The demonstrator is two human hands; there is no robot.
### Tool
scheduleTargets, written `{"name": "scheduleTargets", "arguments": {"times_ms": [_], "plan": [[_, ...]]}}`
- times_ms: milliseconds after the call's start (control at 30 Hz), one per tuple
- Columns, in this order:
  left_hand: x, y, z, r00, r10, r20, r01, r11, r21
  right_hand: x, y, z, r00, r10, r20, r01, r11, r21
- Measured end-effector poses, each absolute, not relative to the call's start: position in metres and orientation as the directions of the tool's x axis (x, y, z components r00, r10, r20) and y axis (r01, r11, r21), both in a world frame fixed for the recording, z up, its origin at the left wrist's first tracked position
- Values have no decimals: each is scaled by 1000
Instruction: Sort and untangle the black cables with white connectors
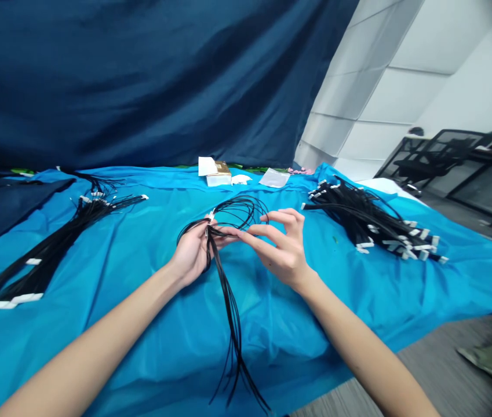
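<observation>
A bundle of thin black cables (229,298) is held up in the middle over the blue cloth. My left hand (191,252) is closed around it, near the white connectors (211,215). Beyond my fingers the cables bend into wide loops (243,202), while long loose strands hang below toward the cloth's front edge. My right hand (281,246) meets the cables beside my left fingertips. Its lowest fingertips look pinched on a strand there, with the other fingers spread near the loops. The right thumb is hidden.
Black cables with white connectors lie in a long pile (61,249) at left and a thicker pile (367,220) at right. A small box (218,174) and a white packet (274,178) sit at the back, before a dark blue curtain (141,81). An office chair (441,153) stands beyond.
</observation>
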State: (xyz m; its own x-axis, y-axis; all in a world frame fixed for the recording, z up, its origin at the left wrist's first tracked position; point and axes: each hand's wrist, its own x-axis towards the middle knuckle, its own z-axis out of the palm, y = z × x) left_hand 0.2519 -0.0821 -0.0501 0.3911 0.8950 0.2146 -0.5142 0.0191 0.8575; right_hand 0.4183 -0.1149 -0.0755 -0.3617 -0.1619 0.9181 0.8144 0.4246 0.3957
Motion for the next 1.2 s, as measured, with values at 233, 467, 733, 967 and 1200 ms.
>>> {"name": "scheduleTargets", "arguments": {"times_ms": [233, 467, 733, 967, 1200], "plan": [[248, -87, -47, 468, 856, 221, -499, 49, 865, 422, -117, -71, -303, -125, 945, 836, 440, 326], [249, -92, -45, 438, 886, 154, -509, 103, 855, 422, -114, -75, -297, -15, 955, 864, 421, 275], [253, -90, -52, 448, 890, 86, -510, 174, 842, 414, -126, -74, -224, -125, 966, 852, 456, 257], [263, -101, -52, 391, 920, 24, -450, 168, 877, 403, -121, -82, -368, -202, 908, 775, 473, 420], [267, -106, -53, 368, 929, 34, -472, 155, 868, 402, -116, -85, -383, -187, 905, 780, 458, 425]]}}
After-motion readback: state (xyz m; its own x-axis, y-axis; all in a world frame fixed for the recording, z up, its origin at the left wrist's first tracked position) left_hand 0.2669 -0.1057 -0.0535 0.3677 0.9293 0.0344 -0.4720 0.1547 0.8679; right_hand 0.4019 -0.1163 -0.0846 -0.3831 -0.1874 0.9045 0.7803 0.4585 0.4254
